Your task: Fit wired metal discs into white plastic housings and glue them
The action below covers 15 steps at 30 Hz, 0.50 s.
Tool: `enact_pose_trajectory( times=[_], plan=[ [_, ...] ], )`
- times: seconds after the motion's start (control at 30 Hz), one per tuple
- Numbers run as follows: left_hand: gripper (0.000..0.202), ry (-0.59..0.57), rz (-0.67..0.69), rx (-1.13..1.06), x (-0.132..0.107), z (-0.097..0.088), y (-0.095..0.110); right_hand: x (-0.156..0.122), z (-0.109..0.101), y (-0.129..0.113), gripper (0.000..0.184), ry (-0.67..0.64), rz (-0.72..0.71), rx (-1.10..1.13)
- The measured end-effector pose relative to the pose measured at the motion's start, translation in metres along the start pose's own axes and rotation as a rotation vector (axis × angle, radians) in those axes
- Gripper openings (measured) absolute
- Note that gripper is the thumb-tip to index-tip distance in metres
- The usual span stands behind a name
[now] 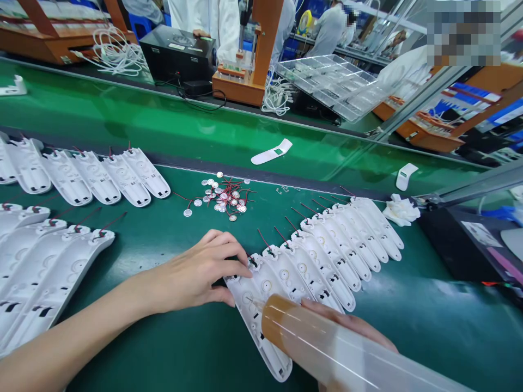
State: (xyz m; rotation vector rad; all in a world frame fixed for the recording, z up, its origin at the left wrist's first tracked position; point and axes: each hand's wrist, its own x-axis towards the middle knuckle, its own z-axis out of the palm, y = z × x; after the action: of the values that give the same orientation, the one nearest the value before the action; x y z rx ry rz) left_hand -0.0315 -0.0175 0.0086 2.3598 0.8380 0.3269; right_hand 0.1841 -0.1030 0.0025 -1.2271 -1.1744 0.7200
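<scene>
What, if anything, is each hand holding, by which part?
The right hand holds the syringe around its barrel; the left hand grips the nearest white shell at its wired end.

Tabletop (171,348) is coloured dark green | shells (327,267) are seen in white with dark slots | discs (243,208) are toned pale silver | wires (232,187) are coloured red | syringe (355,354) is coloured amber-brown near its tip, translucent whitish behind | machine frame (266,43) is finished in orange-brown

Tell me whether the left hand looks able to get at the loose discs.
Probably yes: nothing visible stands between the left hand and the loose discs, though it would first have to let go of the white shell.
</scene>
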Motion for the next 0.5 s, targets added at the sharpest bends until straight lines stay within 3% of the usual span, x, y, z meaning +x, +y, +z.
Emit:
enact_pose_trajectory(
  times=[0.13,0.3,0.5],
  plan=[
    [0.037,-0.001,0.015,0.019,0.000,0.000,0.000,0.000,0.005,0.002,0.048,0.056,0.013,0.024],
    [0.036,-0.002,0.013,0.019,0.000,-0.001,-0.001,0.004,-0.007,0.018,0.046,-0.092,-0.117,0.027],
    [0.036,0.000,0.026,0.023,0.000,0.000,-0.001,0.005,-0.007,0.018,0.043,-0.090,-0.146,0.002]
  ],
)
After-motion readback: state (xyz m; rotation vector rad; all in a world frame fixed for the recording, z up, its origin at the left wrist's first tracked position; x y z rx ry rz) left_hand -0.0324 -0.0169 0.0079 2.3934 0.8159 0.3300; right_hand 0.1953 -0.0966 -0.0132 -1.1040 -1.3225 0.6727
